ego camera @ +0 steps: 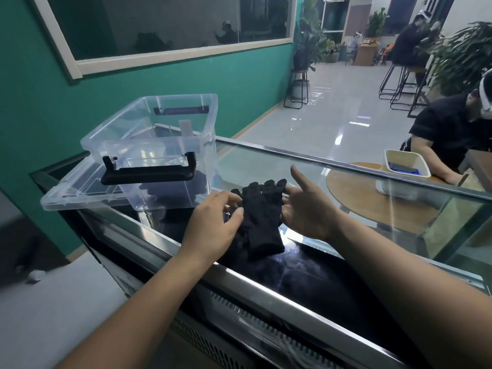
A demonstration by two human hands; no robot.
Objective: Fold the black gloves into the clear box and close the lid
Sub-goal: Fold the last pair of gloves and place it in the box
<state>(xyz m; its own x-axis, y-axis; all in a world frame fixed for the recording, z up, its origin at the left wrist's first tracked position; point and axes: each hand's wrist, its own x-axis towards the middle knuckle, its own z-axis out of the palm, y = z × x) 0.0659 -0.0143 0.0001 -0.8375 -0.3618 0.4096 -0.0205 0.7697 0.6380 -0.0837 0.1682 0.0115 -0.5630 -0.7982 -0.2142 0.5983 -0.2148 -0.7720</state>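
Observation:
The black gloves (262, 217) lie stacked on the glass top of a display counter (346, 286), fingers pointing away from me. My left hand (215, 225) rests on their left side, fingertips touching the fabric. My right hand (306, 209) is at their right edge, fingers under or against the glove fingers, thumb raised. The clear box (159, 153) stands open to the left, with black handles. Its clear lid (77, 193) lies flat beneath and beside it on the counter's left end.
A teal wall with a window runs behind the box. Beyond the counter's glass, a person in black sits at a round wooden table (372, 201) holding a white tray (406, 163). Stools and plants stand farther back on the tiled floor.

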